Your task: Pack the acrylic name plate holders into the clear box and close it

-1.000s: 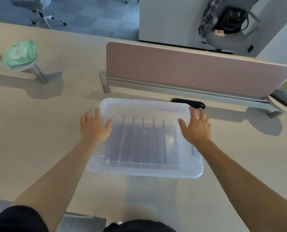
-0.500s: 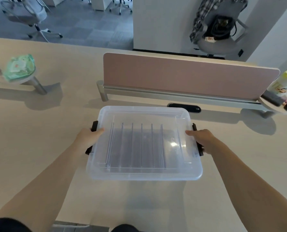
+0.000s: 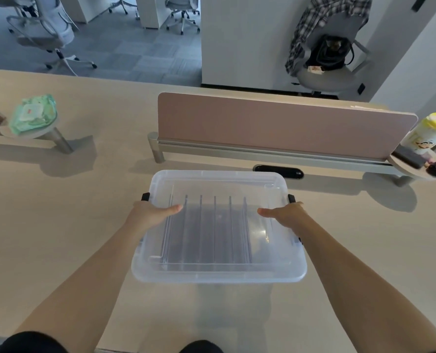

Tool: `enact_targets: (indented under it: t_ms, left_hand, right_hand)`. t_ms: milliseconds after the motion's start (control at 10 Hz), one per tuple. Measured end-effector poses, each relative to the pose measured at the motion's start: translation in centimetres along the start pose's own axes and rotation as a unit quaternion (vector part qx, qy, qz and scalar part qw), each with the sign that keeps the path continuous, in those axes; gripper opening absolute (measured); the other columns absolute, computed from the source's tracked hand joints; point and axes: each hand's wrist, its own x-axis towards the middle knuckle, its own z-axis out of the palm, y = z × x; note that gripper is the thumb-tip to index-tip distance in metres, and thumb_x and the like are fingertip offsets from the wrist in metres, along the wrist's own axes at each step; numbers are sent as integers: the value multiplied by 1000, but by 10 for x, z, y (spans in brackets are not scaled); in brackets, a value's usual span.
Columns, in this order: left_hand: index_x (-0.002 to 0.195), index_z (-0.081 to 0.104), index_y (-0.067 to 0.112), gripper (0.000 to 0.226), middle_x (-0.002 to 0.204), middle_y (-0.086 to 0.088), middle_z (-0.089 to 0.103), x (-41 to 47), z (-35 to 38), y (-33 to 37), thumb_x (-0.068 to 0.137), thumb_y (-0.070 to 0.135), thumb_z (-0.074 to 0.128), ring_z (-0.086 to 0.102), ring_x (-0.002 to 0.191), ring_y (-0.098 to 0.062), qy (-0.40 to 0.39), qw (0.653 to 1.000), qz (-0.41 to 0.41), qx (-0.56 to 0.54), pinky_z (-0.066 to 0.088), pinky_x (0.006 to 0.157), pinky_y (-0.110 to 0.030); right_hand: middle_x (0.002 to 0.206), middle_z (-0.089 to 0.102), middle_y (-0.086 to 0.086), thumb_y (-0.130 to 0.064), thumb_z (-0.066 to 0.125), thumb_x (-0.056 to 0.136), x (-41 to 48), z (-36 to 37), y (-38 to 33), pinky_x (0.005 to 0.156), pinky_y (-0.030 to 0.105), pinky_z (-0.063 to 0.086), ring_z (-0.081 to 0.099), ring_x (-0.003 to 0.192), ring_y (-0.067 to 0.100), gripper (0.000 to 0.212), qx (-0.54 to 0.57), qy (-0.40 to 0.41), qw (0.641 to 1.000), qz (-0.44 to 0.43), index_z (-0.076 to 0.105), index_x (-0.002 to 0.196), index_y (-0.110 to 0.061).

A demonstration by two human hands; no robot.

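Note:
The clear box (image 3: 219, 275) stands on the desk in front of me with its translucent lid on top. Through the lid I see several acrylic name plate holders (image 3: 208, 230) standing in a row inside. My left hand (image 3: 152, 214) wraps the box's left side over the black latch (image 3: 145, 196), thumb lying on the lid. My right hand (image 3: 285, 212) grips the right side at the other black latch (image 3: 291, 198), thumb on the lid too.
A pink desk divider (image 3: 283, 123) runs behind the box, with a black oval grommet (image 3: 278, 171) at its foot. A green wipes pack (image 3: 33, 114) sits on a small shelf at left; a yellow-capped canister (image 3: 429, 133) and dark items stand at right.
My hands went from lying flat on the lid to gripping the box's two sides at the black latches, thumbs now reaching further onto the lid.

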Motion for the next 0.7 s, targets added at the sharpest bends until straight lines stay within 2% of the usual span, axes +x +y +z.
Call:
enact_targets:
  t_ms: [100,200,300,400,500,600,700]
  left_hand:
    - [150,26,21,129,143,-8,42,1,1,-2,46,78,77,53,121,-31,15,1000,2,2,49,87,-38]
    - [150,26,15,124,142,-11,40,2,5,0,54,76,76,53,119,-32,25,999,1,27,50,87,-39]
    - [138,43,5,107,138,-15,41,0,9,13,65,81,62,53,117,-33,27,989,-21,142,49,93,-41]
    - [119,59,4,101,131,-17,45,1,12,21,69,90,40,50,117,-33,13,966,-45,254,46,96,-40]
    - [139,38,-2,109,138,-19,36,-5,18,18,73,85,42,40,125,-37,42,974,-38,221,41,101,-44]
    - [153,7,13,93,151,-22,18,-28,33,6,87,69,41,20,138,-40,134,959,119,221,23,111,-48]
    - [152,26,22,77,158,-15,22,-34,46,-15,91,69,19,17,146,-34,173,891,276,316,13,118,-47]
  right_hand:
    - [118,52,10,-57,88,59,0,-2,-2,79,44,47,55,102,32,117,-7,2,1000,-8,27,143,-2]
    - [116,47,8,-59,85,62,3,2,-7,79,41,49,54,95,28,114,-63,6,998,-8,30,141,1]
    - [99,47,4,-63,81,64,6,11,-13,75,39,53,59,91,26,104,-114,36,993,-3,41,136,0]
    - [97,49,3,-68,77,63,6,15,-14,72,37,53,62,92,26,101,-140,39,989,5,46,134,-3]
    - [125,48,10,-69,71,72,-8,4,-12,90,42,53,58,110,31,100,-152,20,988,-21,41,138,1]
    - [142,45,16,-66,62,83,-53,-25,-27,103,45,45,50,125,34,91,-147,26,984,-98,39,141,0]
    - [122,67,12,-47,69,85,-136,-102,-71,94,44,53,66,108,30,42,188,-12,933,-307,67,113,-16]
